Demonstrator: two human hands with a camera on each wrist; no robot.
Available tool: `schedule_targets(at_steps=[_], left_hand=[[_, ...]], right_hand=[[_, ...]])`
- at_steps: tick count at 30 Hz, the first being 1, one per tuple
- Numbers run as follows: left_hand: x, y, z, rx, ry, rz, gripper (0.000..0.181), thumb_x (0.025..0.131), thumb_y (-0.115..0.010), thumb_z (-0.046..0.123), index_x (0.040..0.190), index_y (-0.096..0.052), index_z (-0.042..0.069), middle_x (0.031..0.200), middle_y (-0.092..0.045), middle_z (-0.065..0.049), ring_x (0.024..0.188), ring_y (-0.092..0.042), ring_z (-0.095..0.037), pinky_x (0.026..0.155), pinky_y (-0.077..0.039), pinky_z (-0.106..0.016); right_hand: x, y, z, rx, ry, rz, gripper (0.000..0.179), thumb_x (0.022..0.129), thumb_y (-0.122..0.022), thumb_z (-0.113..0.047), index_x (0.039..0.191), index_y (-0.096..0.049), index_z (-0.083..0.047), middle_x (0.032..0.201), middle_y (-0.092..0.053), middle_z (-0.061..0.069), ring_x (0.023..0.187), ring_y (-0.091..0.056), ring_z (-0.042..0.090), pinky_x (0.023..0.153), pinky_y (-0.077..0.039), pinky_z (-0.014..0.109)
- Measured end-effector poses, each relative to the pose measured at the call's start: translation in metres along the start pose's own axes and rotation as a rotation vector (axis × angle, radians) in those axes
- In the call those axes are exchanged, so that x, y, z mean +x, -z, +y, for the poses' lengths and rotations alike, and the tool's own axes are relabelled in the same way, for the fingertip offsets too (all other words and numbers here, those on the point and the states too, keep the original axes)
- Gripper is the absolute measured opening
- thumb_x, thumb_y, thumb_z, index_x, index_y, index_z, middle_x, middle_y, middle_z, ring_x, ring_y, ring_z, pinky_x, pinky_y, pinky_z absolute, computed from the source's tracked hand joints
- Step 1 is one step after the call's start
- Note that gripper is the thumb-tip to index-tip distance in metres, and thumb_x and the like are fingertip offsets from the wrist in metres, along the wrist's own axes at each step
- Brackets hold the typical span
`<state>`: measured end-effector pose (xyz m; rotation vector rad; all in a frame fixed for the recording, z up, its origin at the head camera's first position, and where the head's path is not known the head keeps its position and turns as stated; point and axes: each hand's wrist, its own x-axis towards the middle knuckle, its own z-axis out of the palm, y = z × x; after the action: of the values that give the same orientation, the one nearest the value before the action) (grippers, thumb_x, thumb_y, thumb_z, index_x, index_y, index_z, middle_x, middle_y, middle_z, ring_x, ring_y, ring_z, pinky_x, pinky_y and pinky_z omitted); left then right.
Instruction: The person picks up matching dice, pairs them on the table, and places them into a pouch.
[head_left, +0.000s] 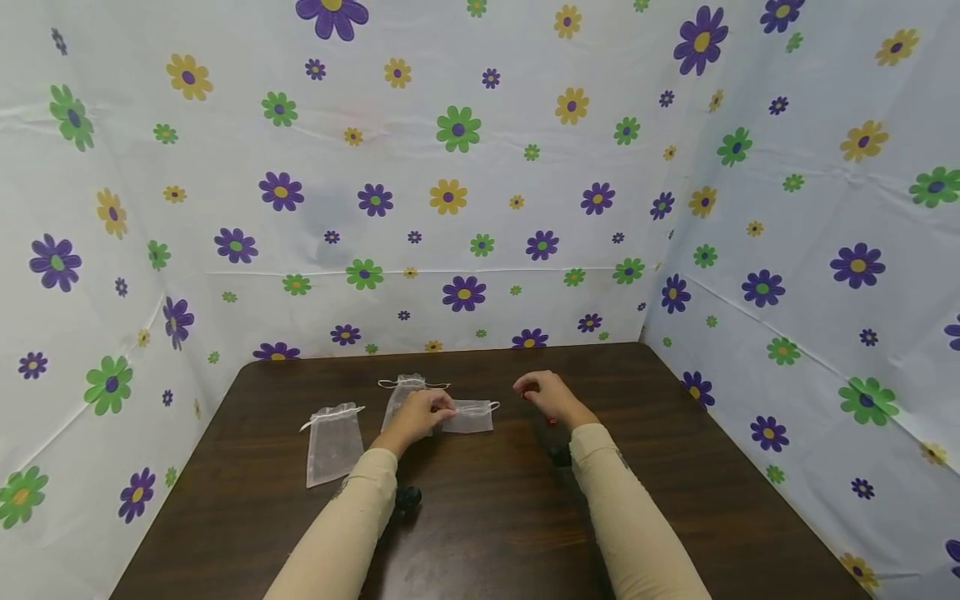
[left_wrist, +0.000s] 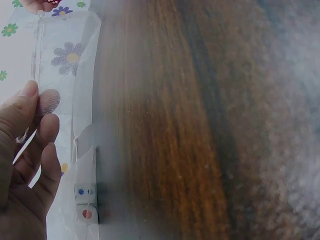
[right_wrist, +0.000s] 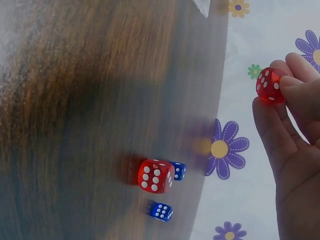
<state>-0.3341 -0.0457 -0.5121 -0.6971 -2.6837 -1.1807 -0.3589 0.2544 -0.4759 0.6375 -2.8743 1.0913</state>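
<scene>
- One translucent red die with white pips sits pinched in the fingertips of the right hand, lifted off the table, so the grip is clamped on it and it can be carried freely.
- One sheer white organza drawstring pouch is held at its mouth end by the left hand, fingers curled round the fabric; the wrist view shows the thin cloth raised off the wood, apparently to keep the opening reachable.
- Two more sheer pouches lie flat on the dark brown wooden table: one behind the left hand, one off to the left.
- Three loose dice rest together near the far table edge: a bigger red one touching a small blue one, another small blue one just beside them.
- Flowered white sheeting walls the table on three sides.
- Hard to make out: the head view barely shows the held die, the left forearm hides part of the middle pouch, and dark objects under both sleeves cannot be identified.
- Small squares with a blue and a red dot seen through the fabric are too blurred to name.
</scene>
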Motion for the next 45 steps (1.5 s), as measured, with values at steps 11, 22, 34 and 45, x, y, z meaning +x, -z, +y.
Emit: schedule_targets(at_steps=[11, 22, 34, 45], left_hand=[[-0.002, 0.001, 0.001, 0.013, -0.001, -0.002, 0.005, 0.092, -0.075, 0.015, 0.089, -0.072, 0.015, 0.084, -0.07, 0.006, 0.075, -0.061, -0.008, 0.071, -0.051, -0.031], [-0.002, 0.001, 0.001, 0.002, 0.006, -0.005, 0.007, 0.092, -0.076, 0.017, 0.089, -0.072, 0.012, 0.084, -0.071, 0.006, 0.074, -0.061, -0.008, 0.07, -0.052, -0.031], [-0.002, -0.001, -0.002, 0.024, -0.002, 0.01, 0.006, 0.091, -0.076, 0.013, 0.088, -0.071, 0.014, 0.083, -0.071, 0.005, 0.074, -0.061, -0.008, 0.07, -0.052, -0.032], [-0.002, -0.002, -0.001, -0.006, 0.03, -0.002, 0.007, 0.091, -0.076, 0.013, 0.087, -0.071, 0.015, 0.081, -0.069, 0.007, 0.073, -0.059, -0.009, 0.07, -0.051, -0.032]], right_hand=[[0.002, -0.003, -0.004, -0.004, 0.0, -0.011, 0.022, 0.097, -0.06, 0.009, 0.113, -0.072, 0.002, 0.106, -0.071, 0.011, 0.099, -0.068, 0.024, 0.094, -0.053, 0.044], [0.003, -0.003, -0.006, 0.009, 0.001, -0.01, 0.021, 0.097, -0.06, 0.009, 0.112, -0.072, 0.001, 0.107, -0.071, 0.011, 0.1, -0.068, 0.025, 0.094, -0.053, 0.044], [0.001, -0.001, -0.01, 0.004, 0.024, -0.001, 0.022, 0.096, -0.061, 0.01, 0.108, -0.073, -0.004, 0.106, -0.072, 0.011, 0.1, -0.068, 0.024, 0.092, -0.054, 0.043], [0.003, -0.002, -0.015, -0.024, 0.04, 0.007, 0.02, 0.096, -0.061, 0.009, 0.111, -0.073, 0.0, 0.107, -0.071, 0.011, 0.102, -0.066, 0.027, 0.093, -0.053, 0.044]])
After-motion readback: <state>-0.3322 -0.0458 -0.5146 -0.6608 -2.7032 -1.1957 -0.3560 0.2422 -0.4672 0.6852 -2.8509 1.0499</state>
